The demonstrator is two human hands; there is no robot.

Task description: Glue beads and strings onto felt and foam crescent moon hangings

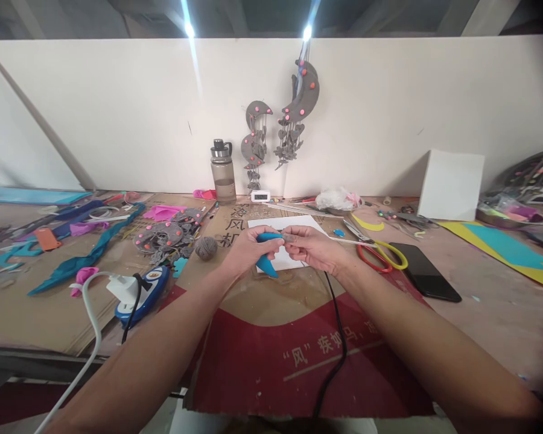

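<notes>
Bare forearms (176, 331), nearest the camera, are extended over a red-and-brown printed cardboard sheet (308, 386) laid on the bench (489, 337). A curved, pointed blue piece of felt-like material (266, 266) is held in the left hand (248, 247) above the cardboard, in front of a white rectangular sheet (305, 222). The left grip is found closed on this piece, thumb uppermost, with the tapered end left hanging below. The right grip is found narrow: a small grey piece (288, 238) is pinched at the fingertips of the right hand (314, 246), close against the left thumb. Whether the grey and blue pieces are joined cannot be told.

The step in hand is judged to be fine fingertip work at the blue edge. For good results, the soft blue piece should be supported close to the worked spot, and light, even pressure should be applied so that the curve is not creased. The hanging tip should not be trapped under the palm. A black flexible cable (339, 337), running below the right hand, should be given slack. Clearance is also advised from the red-and-yellow-handled metal scissors (370, 243) beside the right forearm.
</notes>
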